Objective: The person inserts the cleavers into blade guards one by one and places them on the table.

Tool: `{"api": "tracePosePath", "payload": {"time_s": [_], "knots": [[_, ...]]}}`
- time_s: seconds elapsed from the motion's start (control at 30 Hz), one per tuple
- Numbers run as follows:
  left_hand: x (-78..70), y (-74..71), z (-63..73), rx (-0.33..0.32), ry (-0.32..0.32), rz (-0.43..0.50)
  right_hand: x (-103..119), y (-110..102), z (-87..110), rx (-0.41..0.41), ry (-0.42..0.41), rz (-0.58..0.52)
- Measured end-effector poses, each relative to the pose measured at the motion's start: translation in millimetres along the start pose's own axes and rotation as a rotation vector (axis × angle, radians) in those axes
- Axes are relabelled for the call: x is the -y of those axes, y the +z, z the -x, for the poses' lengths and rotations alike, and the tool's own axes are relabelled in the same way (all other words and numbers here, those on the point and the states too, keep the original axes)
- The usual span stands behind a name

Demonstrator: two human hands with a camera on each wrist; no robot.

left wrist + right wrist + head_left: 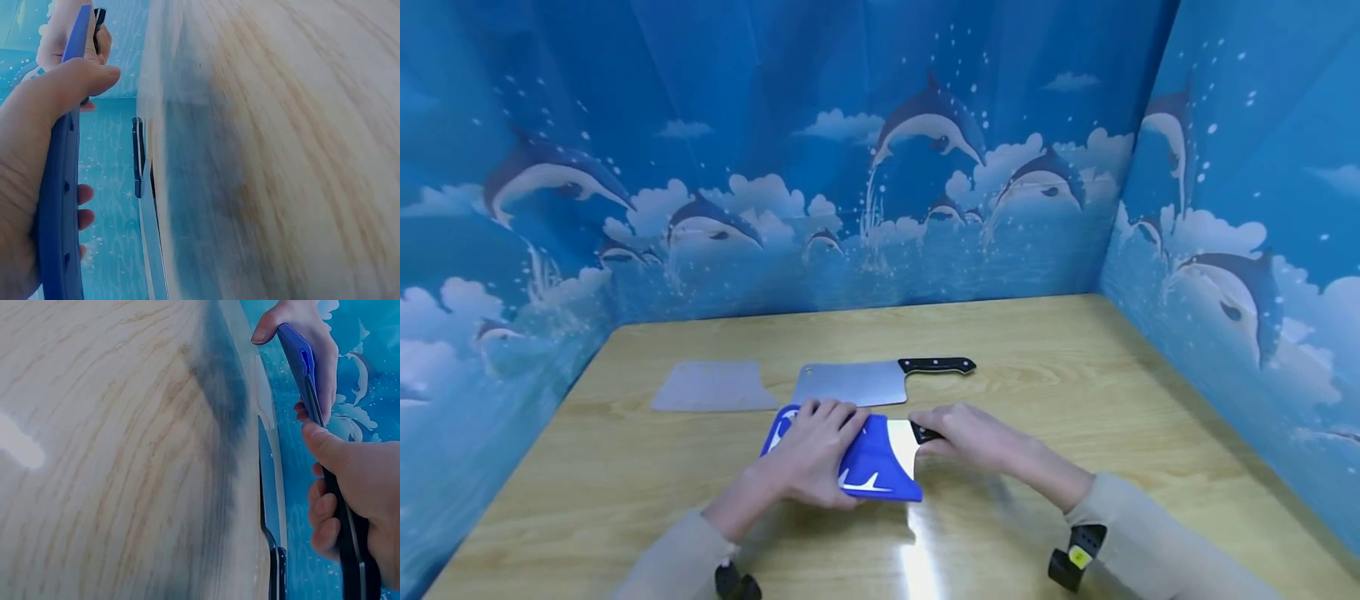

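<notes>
My left hand (822, 450) grips a blue blade cover (880, 467) with white markings, thumb at its near edge and fingers over the far side. A knife's blade (903, 443) shows at the cover's right end, bright with glare; the rest of it is hidden inside. My right hand (964, 433) holds that knife by its black handle (350, 537), fingers curled round it. Both are raised above the table. Behind them lies a cleaver (853, 383) with a bare, wide steel blade and a black riveted handle pointing right. To its left lies a pale, blade-shaped sheet (715, 387).
The wood-grain table (580, 483) has glare near its front. Blue dolphin-print curtains (820, 167) enclose the back and both sides. A dark strapped device (1077, 557) sits on the right wrist, with another on the left.
</notes>
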State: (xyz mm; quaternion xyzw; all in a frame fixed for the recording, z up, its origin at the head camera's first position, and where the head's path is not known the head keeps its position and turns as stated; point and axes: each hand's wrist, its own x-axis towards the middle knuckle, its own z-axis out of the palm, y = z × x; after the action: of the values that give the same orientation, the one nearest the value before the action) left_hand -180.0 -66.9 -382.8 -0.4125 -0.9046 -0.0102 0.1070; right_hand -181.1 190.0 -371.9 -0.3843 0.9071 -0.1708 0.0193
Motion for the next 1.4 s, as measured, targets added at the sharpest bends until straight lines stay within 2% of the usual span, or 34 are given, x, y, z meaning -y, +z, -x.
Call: {"api": "tracePosePath", "payload": {"time_s": [0.43, 0.6, 0.9, 1.0, 1.17, 1.4], "knots": [[1.2, 5.0, 7.9, 0.051, -0.015, -0.017, 0, 10, -3.5, -0.005, 0.008, -0.024], [5.6, 4.5, 15.7, 0.063, -0.013, -0.012, -2, 14, -7.0, -0.032, -0.025, -0.020], [25.2, 3.2, 37.4, -0.058, -0.003, -0.034, -1, 19, -19.0, -0.068, -0.052, 0.005], [31.1, 3.2, 39.7, -0.070, 0.004, -0.063, 1, 20, -24.6, -0.077, -0.037, 0.022], [39.7, 4.2, 44.5, -0.044, -0.012, -0.107, 2, 23, -32.2, -0.085, 0.034, 0.038], [56.1, 11.7, 55.4, -0.042, -0.048, -0.104, -5, 32, -41.2, -0.096, 0.132, -0.099]]}}
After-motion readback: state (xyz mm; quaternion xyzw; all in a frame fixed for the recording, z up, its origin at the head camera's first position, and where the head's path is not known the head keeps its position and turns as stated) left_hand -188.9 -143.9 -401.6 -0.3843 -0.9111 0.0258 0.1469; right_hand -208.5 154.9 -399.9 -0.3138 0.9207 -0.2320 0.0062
